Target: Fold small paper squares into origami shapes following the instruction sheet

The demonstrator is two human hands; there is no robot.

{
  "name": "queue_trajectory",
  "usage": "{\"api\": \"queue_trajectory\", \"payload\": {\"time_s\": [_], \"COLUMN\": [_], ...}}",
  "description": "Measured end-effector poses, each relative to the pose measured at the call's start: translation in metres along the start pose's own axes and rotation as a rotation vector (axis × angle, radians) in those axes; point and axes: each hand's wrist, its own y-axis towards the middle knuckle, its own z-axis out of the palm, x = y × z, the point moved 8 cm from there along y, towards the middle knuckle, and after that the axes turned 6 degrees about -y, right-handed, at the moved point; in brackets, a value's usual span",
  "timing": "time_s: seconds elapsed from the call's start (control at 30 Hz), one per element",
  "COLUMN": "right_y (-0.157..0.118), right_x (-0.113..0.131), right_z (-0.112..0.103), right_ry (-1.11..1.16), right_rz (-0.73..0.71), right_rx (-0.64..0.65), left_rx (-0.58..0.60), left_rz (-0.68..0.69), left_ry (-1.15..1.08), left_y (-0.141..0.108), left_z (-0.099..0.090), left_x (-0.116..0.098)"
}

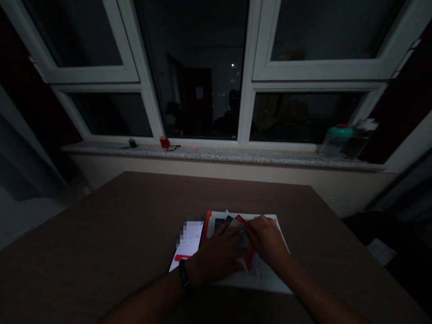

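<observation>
Red-edged paper piece (248, 245) pinched between left hand (216, 258) and right hand (266, 240), both closed on it, low over printed sheet (266, 274) on brown table (101, 234). Phone (187, 245) lit, touching sheet's left edge. Dim light. Could tear or crease crooked if pulled unevenly; could nudge phone with left wrist.

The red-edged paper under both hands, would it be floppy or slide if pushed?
Probably floppy: the red-edged paper looks thin and already creased between the left hand and right hand. It likely slides easily, lying on a smooth printed sheet. Seemingly very light.
</observation>
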Motion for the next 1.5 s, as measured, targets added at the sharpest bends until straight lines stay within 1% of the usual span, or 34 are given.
{"api": "queue_trajectory", "payload": {"time_s": [0.2,0.33,0.63,0.8,0.93,1.03,1.13,1.3,1.4,1.5], "right_y": [-0.001,0.002,0.008,0.008,0.008,0.008,0.008,0.008,0.004,-0.002], "right_x": [0.003,0.0,-0.001,-0.002,-0.001,-0.002,-0.004,-0.004,-0.008,-0.015], "right_z": [0.001,0.005,0.006,0.009,0.01,0.01,0.009,0.006,0.003,0.002], "right_ry": [0.014,-0.017,-0.007,-0.049,-0.071,-0.088,-0.104,-0.083,0.007,0.191], "right_rz": [0.016,0.049,0.071,0.11,0.098,0.1,0.107,0.109,0.126,0.146], "right_rx": [0.04,0.07,0.092,0.12,0.125,0.128,0.116,0.079,0.015,-0.049], "left_rx": [-0.017,-0.009,0.015,0.02,0.024,0.015,0.009,0.006,-0.002,-0.01], "left_rz": [-0.031,-0.02,-0.026,-0.001,0.008,-0.01,-0.032,-0.067,-0.068,-0.058], "left_ry": [-0.018,-0.012,0.006,0.015,0.017,0.027,0.026,-0.039,-0.055,-0.044], "left_y": [-0.002,-0.002,-0.002,-0.002,-0.003,-0.004,-0.005,-0.005,-0.006,-0.006], "left_z": [0.002,0.002,0.007,0.006,0.007,0.005,0.003,0.002,0.002,0.003], "left_x": [0.004,0.002,0.001,-0.002,-0.001,0.001,0.002,0.005,0.008,0.011]}}
